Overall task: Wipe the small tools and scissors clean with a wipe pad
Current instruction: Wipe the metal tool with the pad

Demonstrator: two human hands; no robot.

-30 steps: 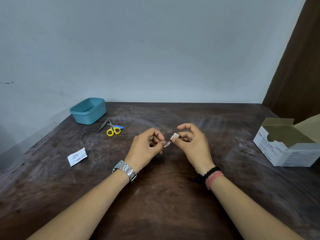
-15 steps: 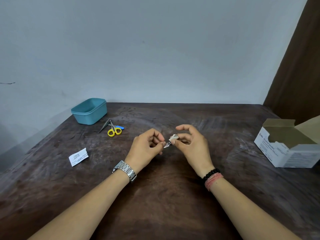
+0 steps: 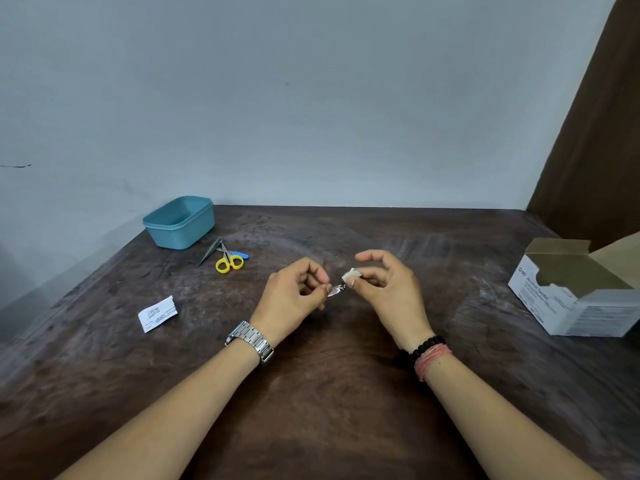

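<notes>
Above the middle of the dark wooden table, my left hand (image 3: 294,296) pinches a small shiny metal tool (image 3: 336,291) that looks like a nail clipper. My right hand (image 3: 388,289) pinches a small folded white wipe pad (image 3: 350,274) between thumb and fingers, held against the tool's far end. Yellow-handled scissors (image 3: 228,260) lie at the back left of the table, beside a thin metal tool (image 3: 209,251) and a small blue piece (image 3: 240,254).
A teal plastic tub (image 3: 180,223) stands at the back left corner against the wall. A torn white wipe packet (image 3: 157,314) lies at the left. An open cardboard box of swabs (image 3: 575,289) stands at the right edge.
The hands stay together over the table's middle. My right hand's fingers have shifted slightly with the pad on the tool; nothing else has moved.
</notes>
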